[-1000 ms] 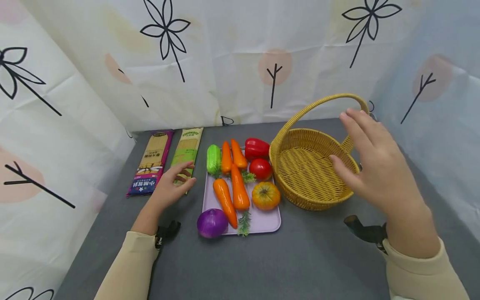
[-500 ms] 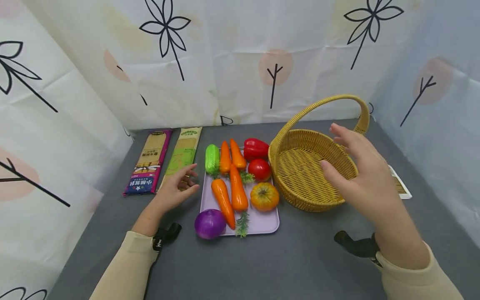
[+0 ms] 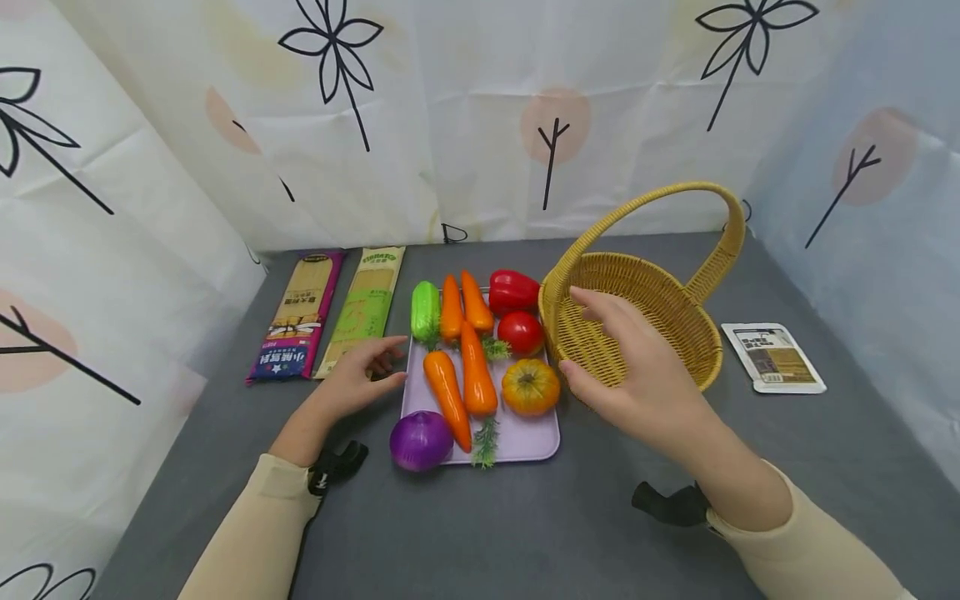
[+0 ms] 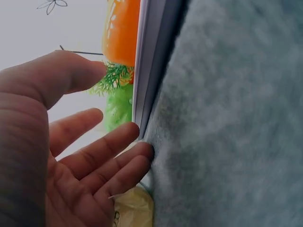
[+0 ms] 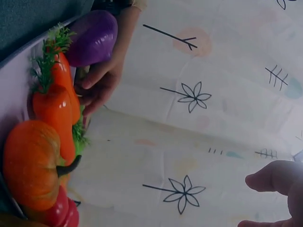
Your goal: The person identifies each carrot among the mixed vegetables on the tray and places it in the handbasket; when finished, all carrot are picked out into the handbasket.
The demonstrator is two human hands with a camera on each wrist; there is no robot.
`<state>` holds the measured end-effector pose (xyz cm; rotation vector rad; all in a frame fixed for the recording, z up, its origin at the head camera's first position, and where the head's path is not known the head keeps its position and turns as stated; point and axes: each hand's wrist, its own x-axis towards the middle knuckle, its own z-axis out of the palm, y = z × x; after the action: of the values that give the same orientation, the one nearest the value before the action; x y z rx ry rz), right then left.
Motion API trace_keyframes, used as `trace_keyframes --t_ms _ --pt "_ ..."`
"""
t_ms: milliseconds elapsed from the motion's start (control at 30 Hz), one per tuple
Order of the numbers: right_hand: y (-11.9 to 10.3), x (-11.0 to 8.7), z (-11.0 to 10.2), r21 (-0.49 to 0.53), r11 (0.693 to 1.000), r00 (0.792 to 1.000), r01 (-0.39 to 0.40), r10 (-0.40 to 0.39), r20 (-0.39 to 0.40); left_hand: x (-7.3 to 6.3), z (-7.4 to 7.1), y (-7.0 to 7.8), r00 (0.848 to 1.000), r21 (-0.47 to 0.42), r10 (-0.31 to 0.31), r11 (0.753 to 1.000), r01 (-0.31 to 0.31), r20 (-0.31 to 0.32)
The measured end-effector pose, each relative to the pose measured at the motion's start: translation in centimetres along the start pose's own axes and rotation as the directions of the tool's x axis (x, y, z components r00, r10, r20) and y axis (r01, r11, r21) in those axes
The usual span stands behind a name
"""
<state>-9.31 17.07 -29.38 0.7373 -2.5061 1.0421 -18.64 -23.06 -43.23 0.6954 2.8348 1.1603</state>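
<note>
My left hand (image 3: 358, 380) is at the left side of the lilac tray (image 3: 517, 446), fingers loosely bent and holding nothing. In the left wrist view its fingertips come right up to the tray's edge (image 4: 148, 61). My right hand (image 3: 637, 367) hovers in front of the yellow wicker basket (image 3: 708, 354), thumb and fingers spread apart with nothing between them. The tray bears several carrots (image 3: 476, 375), a purple onion (image 3: 422, 441), a small pumpkin (image 3: 531, 387), a tomato (image 3: 521, 333), a red bell pepper (image 3: 513, 292) and a green cucumber-like vegetable (image 3: 425, 313).
Two noodle packets, one purple (image 3: 297, 317) and one green (image 3: 363, 310), lie behind my left hand. A white flat packet (image 3: 774, 358) lies right of the basket. The basket's tall handle (image 3: 652, 193) arches upward. Patterned cloth (image 3: 480, 125) walls the grey table (image 3: 525, 533).
My right hand has moved left from the basket's right side to its front, uncovering the white packet. My left hand has shifted slightly right, closer to the tray.
</note>
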Motion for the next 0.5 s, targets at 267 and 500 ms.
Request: trace_keyframes --t_ms 267,500 --pt "-0.6 0.5 2.6 0.039 0.999 0.997 0.009 -0.012 0.072 0.3 0.4 0.0 1.000 0.036 0.006 0.999 -0.007 0.014" --pt "-0.8 0.3 5.2 0.148 0.986 0.977 -0.072 0.040 0.210 0.2 0.5 0.0 0.997 0.067 0.069 0.995 -0.070 0.015"
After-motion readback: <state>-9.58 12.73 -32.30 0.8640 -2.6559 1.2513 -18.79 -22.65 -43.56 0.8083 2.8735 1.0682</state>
